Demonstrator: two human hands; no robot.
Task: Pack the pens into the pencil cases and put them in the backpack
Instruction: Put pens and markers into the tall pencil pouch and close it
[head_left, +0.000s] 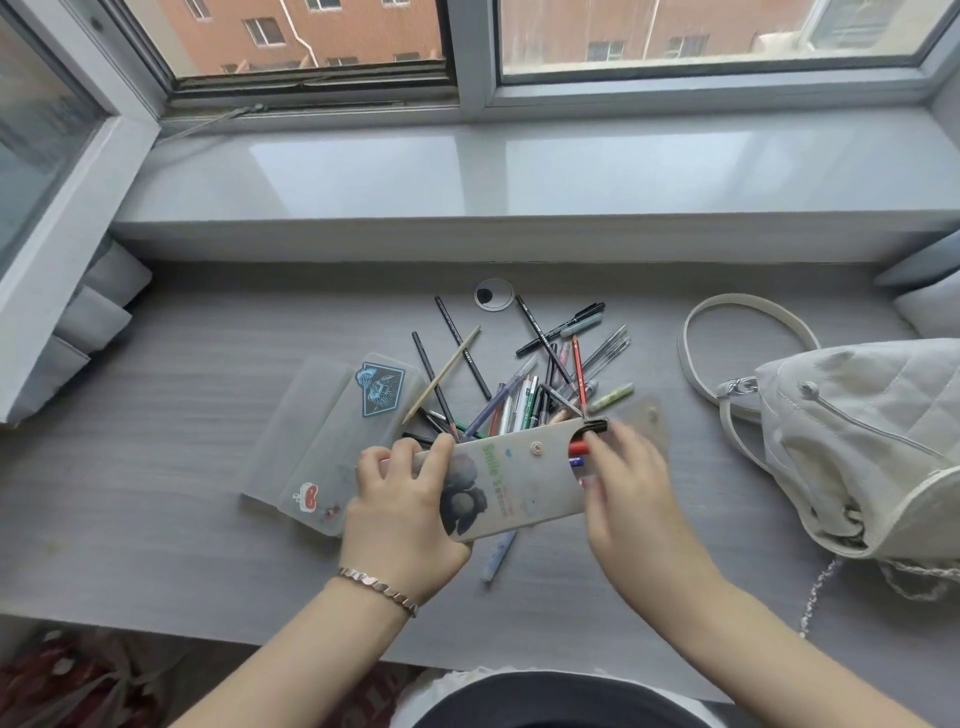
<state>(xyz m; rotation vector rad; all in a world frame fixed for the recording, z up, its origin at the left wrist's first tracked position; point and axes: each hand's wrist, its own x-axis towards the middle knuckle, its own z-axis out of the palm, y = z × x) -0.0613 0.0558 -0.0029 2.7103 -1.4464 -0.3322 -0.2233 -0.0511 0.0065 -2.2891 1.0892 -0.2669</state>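
Note:
My left hand (402, 512) grips the left end of a translucent pencil case (511, 478) printed with a dark flower and green lettering, holding it above the desk. My right hand (631, 480) is at the case's open right end, fingers on pens (584, 448) with red, blue and black caps that stick out of the opening. A loose pile of pens and pencils (524, 376) lies on the desk behind the case. A second, clear plastic pencil case (343, 441) with stickers lies flat at the left. The white quilted backpack (862, 441) rests on the right.
The grey wood-grain desk (156, 509) runs under a glossy window sill (467, 176). A round cable grommet (493, 294) sits behind the pens. One pale pen (498, 556) lies under the held case. The backpack's strap (727, 322) loops on the desk.

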